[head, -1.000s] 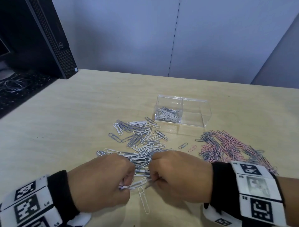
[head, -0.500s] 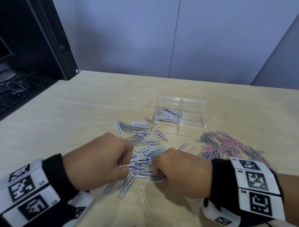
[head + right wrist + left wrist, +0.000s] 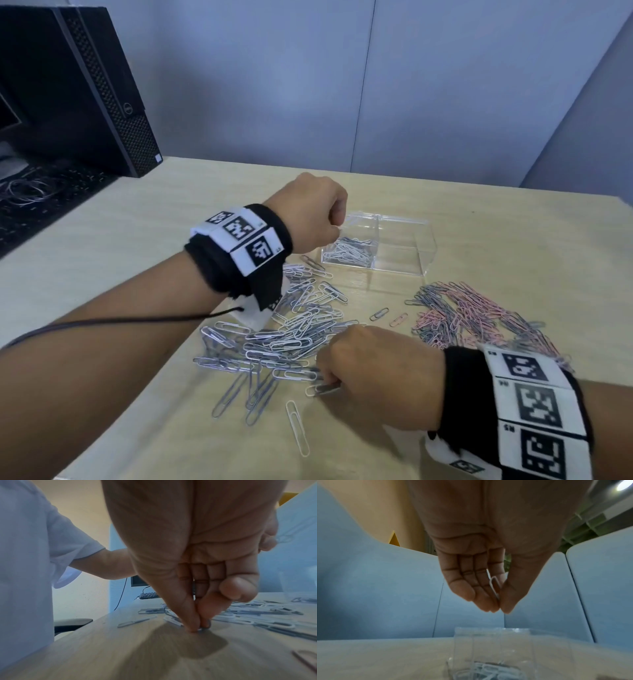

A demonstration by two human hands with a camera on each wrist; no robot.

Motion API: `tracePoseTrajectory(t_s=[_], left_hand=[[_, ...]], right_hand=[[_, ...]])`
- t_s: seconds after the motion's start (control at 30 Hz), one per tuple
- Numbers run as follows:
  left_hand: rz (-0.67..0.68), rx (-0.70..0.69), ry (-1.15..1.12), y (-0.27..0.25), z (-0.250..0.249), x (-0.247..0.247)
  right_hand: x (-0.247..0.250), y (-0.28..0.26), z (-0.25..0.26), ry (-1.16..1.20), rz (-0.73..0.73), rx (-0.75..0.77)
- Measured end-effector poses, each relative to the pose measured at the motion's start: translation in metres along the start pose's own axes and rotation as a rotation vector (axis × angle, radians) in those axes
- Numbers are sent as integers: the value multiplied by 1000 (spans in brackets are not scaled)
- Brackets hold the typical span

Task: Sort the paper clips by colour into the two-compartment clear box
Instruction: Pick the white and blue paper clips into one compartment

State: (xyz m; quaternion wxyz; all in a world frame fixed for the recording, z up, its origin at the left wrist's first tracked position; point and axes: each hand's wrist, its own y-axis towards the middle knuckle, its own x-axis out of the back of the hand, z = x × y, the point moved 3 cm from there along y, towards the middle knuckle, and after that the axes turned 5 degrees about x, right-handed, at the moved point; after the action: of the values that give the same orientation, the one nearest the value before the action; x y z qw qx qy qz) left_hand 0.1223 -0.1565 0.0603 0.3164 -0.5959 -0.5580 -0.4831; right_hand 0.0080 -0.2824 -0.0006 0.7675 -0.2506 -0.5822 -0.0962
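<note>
So the left hand is up over the left end of the clear box, and its grip is closed on a white paper clip, pinched between the thumb and the fingertips. You can see it best from the left wrist view, where the box sits blurry right underneath. The left compartment already has a little heap of white and grey clips in it; the right compartment looks bare as far as I can tell.

The right hand is down at the near edge of the white and grey pile on the tabletop. Its thumb and forefinger are pressed tight together on a clip that's lying against the wood, so that grip is narrow and holding a clip, though the colour is hard to call from the wrist shot.

Off to the right of all that there's a separate pink and grey pile, with a stray pink clip and a grey one between the two piles. One long white clip sits on its own near the front. Black computer tower in the back left corner.
</note>
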Motion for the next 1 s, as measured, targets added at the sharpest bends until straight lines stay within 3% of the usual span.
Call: tracePoseTrajectory(t_s=[0.37,0.67,0.87,1.0], left_hand=[[99,58,75,39,4,-44],[17,-14,76,18,13,-32],[-5,10,13,-29,27,-9],[19,47,-38,-66,31,0]], right_hand=[[-4,6,-9,37,-10,1],[-3,1,-13,127,-9,-30],[44,6,-49,98,-194,-165],[83,19,-90,108,-393,-286]])
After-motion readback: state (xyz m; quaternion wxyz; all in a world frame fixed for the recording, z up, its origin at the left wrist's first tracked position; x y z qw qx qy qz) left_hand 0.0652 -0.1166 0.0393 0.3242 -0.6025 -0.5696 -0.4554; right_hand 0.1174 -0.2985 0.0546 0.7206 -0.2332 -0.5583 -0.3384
